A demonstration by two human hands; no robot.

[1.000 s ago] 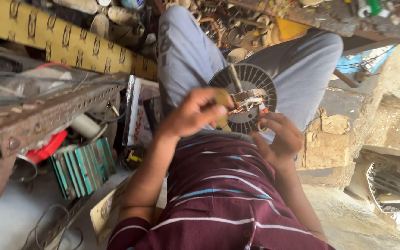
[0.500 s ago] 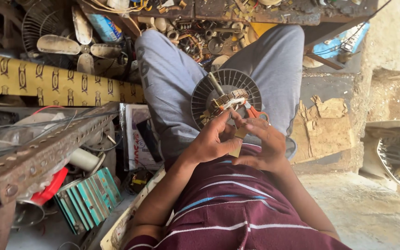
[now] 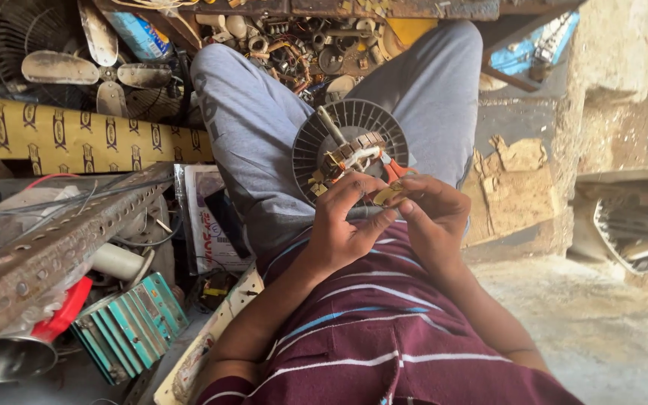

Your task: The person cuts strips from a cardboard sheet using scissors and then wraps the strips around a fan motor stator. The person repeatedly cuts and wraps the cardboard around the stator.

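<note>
A small yellowish piece [image 3: 388, 195] is being pinched between the fingertips of the left hand [image 3: 343, 225] and the right hand [image 3: 433, 217], which are being held close together above the lap, just over the striped shirt [image 3: 384, 330]. Both hands are being kept closed narrowly on that piece, the left thumb being pressed up against it from below and the right fingers being curled over it from the other side. What the piece is cannot be told, since most of it is being hidden by the fingers. Just beyond the fingertips, a round grey fan motor [image 3: 350, 146] with a ribbed rim is being rested on the grey trousers [image 3: 256, 127] between the knees; its shaft is being pointed up and to the left. Orange-handled pliers [image 3: 393, 169] are being left on the motor, beside the right fingers. Off to the left, a rusty perforated bar [image 3: 54, 247], teal finned blocks [image 3: 133, 322] and white fan blades [image 3: 84, 67] are being seen.
</note>
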